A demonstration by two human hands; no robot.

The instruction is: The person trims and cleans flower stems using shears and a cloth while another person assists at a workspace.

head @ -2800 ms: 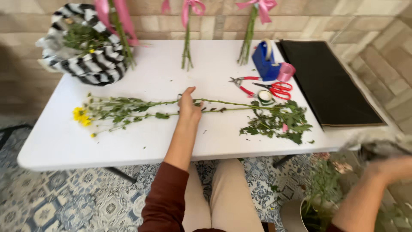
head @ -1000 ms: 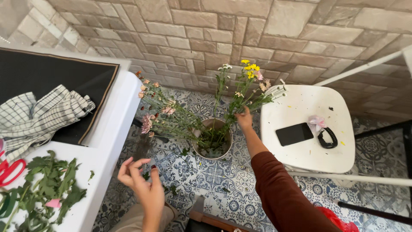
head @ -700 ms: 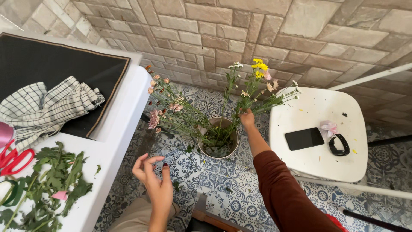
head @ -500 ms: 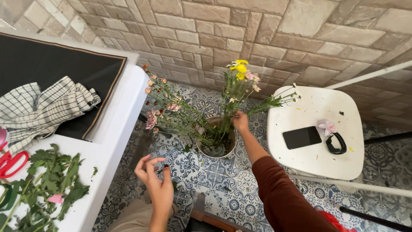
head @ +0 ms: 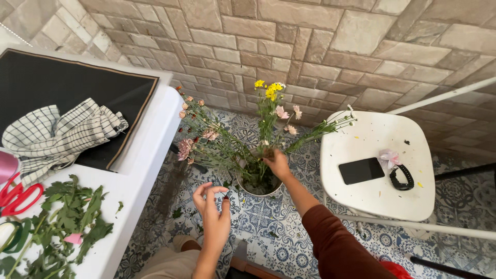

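The right hand (head: 278, 163) is down in the bucket (head: 258, 182) on the floor, fingers clenched round a flower stem (head: 268, 126) — picking one out, I'd say — while the left hand (head: 213, 211) hangs loose, fingers released and grasping nothing.

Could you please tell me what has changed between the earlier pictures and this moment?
The view swung from the white table down to the flower bucket on the floor. The left hand, earlier pressing a stem on the table, now hangs empty above the tiles. The right hand slid down the stems and grips them at the bucket's mouth. The phone on the stool and the checked cloth stayed put.
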